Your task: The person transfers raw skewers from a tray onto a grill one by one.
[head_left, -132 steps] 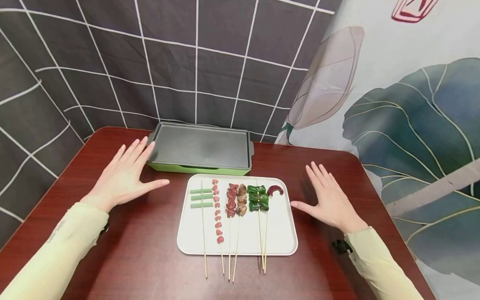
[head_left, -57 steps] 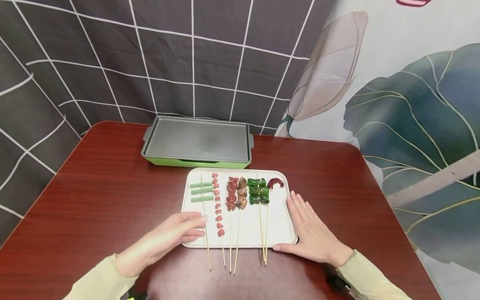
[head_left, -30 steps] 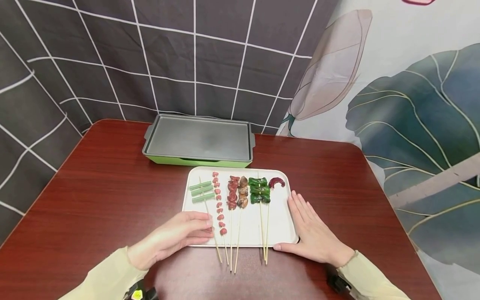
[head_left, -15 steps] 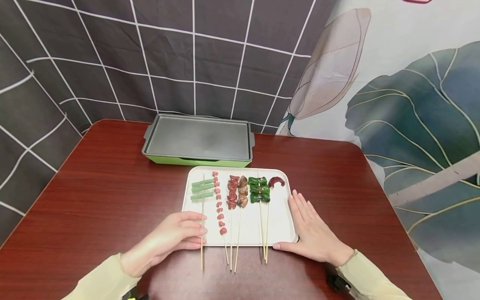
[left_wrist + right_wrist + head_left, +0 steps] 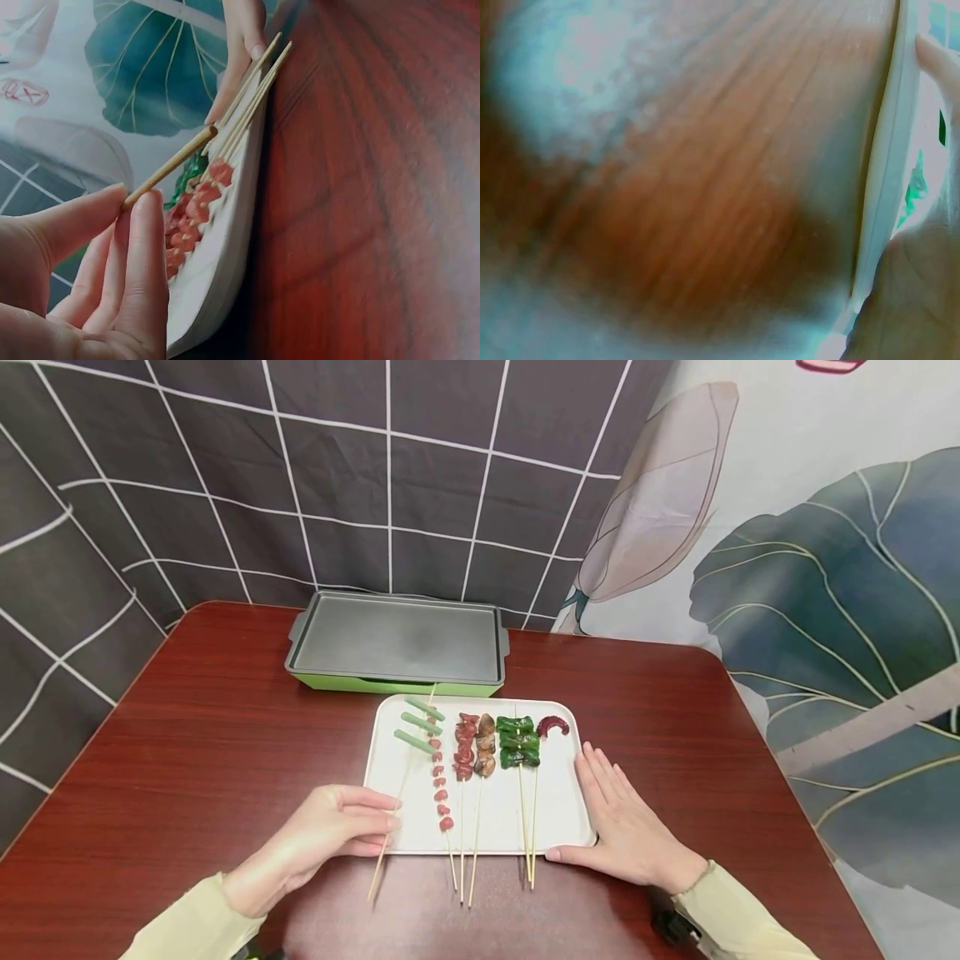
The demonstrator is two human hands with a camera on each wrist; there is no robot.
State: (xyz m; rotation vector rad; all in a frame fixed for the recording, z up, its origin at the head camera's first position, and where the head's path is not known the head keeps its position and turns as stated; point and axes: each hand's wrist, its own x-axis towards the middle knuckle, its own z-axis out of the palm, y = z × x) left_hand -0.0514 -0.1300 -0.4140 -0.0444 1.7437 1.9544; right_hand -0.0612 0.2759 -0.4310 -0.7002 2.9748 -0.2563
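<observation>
My left hand (image 5: 337,827) pinches the stick of a skewer with green bean-like pieces (image 5: 422,723) between thumb and fingertips. The skewer slants up to the right over the tray's left side, its top crossing the skewer of small red pieces (image 5: 441,795). In the left wrist view the pinched stick (image 5: 169,168) shows its blunt end. My right hand (image 5: 630,831) lies with straight fingers along the right edge of the white tray (image 5: 562,827), thumb at its front rim. On the tray are also a red meat skewer (image 5: 465,747), a brown mushroom-like skewer (image 5: 485,747) and a dark green leafy skewer (image 5: 518,742).
A dark red curled piece (image 5: 553,725) lies at the tray's upper right. Behind the tray stands a grey griddle pan (image 5: 397,635) with a green base. The brown wooden table (image 5: 225,735) reaches back to a dark checked curtain (image 5: 337,485).
Earlier both hands were spread apart, off the tray. The left hand came to pinch the green skewer, swung it back and forth, and now tilts its top rightward. The right hand came to the tray's edge.
</observation>
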